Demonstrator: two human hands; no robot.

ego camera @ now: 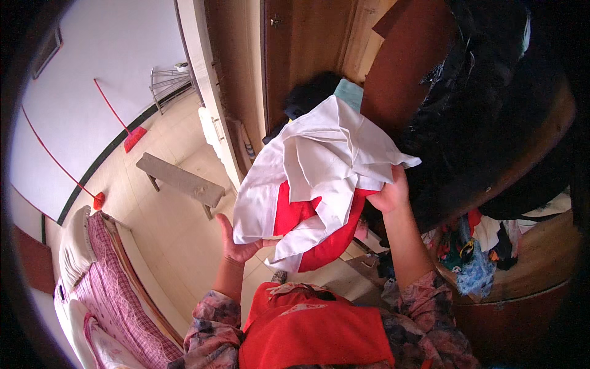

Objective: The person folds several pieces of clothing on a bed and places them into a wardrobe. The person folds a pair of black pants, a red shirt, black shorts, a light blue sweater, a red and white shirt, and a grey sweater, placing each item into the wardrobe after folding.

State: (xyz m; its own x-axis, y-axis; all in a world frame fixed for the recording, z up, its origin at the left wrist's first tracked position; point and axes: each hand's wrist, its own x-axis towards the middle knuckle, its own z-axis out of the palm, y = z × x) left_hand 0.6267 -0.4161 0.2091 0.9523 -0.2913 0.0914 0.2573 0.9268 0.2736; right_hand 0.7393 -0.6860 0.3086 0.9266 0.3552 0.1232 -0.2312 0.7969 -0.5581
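A bundle of white and red cloth hangs in front of me, its white part (318, 152) folded loosely over the red part (339, 240). On the right side, my right hand (392, 191) grips the bundle's edge, with some fingers hidden by the fabric. My left hand (244, 244) is at the lower left corner, palm up and thumb spread away from the cloth. White fabric covers part of its fingers, and I cannot tell how firmly they touch it.
To the right is a large black and brown piece of furniture (484, 115), with a heap of clothes (479, 258) below. A narrow bench (179, 180) stands on the tiled floor at left, near two red brooms (135, 138). A bed (115, 286) lies lower left; a wooden door (309, 41) is ahead.
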